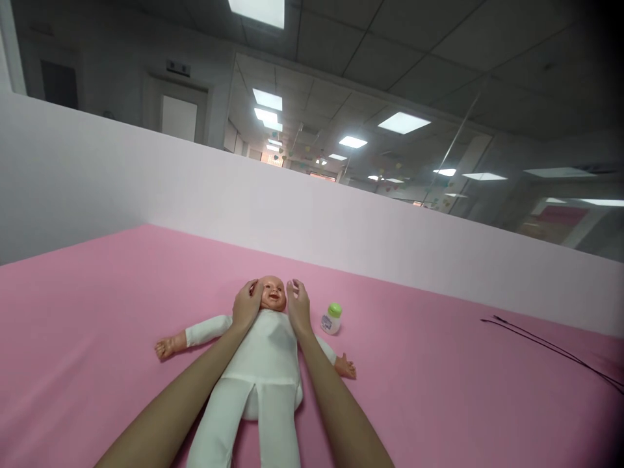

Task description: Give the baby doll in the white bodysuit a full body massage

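A baby doll (pixel 268 348) with a white cloth body lies on its back, arms spread, head at the far end. Beside the left of its head is my left hand (pixel 247 305), fingers loosely curved and apart, seeming to touch the cheek. On the other side, my right hand (pixel 298 305) stands close to the head, fingers apart and slightly bent, with nothing in it. Whether its palm touches the head cannot be seen. To the right of that hand sits a small clear bottle (pixel 331 323) with a green cap and a label, slightly tilted in view.
The doll and bottle rest on a pink padded surface (pixel 414 377). A low white wall (pixel 292 214) borders it at the back, with a window above. Two thin black cords (pixel 550 344) lie at the right edge.
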Available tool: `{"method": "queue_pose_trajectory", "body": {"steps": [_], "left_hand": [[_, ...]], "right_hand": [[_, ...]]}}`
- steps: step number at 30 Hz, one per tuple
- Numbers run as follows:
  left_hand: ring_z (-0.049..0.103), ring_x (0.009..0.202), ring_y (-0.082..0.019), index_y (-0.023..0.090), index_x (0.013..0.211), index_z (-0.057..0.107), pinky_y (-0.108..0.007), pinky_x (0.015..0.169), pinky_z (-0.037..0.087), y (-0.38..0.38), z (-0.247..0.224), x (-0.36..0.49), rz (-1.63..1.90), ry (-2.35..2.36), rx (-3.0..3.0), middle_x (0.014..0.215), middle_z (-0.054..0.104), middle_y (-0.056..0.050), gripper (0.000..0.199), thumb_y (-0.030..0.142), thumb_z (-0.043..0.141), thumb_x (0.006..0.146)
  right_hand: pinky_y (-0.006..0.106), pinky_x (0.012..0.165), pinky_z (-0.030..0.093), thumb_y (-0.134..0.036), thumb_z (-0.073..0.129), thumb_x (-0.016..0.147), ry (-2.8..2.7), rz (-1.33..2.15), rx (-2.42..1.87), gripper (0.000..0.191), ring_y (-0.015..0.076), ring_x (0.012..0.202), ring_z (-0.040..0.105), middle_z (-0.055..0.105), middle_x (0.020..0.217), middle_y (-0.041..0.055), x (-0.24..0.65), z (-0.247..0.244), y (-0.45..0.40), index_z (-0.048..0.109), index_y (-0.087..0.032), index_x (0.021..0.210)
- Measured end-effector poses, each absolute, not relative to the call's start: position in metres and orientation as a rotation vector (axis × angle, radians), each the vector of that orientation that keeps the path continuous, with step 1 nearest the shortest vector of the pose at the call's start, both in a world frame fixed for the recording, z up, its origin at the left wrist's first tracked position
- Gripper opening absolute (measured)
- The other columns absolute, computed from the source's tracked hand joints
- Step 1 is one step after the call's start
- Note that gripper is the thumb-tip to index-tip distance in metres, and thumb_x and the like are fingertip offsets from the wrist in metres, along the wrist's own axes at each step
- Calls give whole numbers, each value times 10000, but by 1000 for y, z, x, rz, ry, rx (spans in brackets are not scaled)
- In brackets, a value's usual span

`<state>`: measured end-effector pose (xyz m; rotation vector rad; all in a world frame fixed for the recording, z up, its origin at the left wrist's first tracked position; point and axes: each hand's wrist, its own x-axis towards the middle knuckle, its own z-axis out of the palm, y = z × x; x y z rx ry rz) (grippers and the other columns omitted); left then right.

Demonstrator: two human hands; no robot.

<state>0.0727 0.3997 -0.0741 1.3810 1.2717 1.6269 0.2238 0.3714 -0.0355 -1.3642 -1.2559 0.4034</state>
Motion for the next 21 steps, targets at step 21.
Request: {"method": "queue_pose_trajectory", "body": {"steps": [21], "left_hand": [[705,1067,-293,190,987,724,-422,974,521,418,-75,69,1593,1203,1219,1089,770,-122,458,593,765,775]], "right_hand": [[374,912,600,-694,738,768,-1020,1002,-1068,549,263,1025,755,798,1068,78,227,-86,412,678,-220,1038]]}}
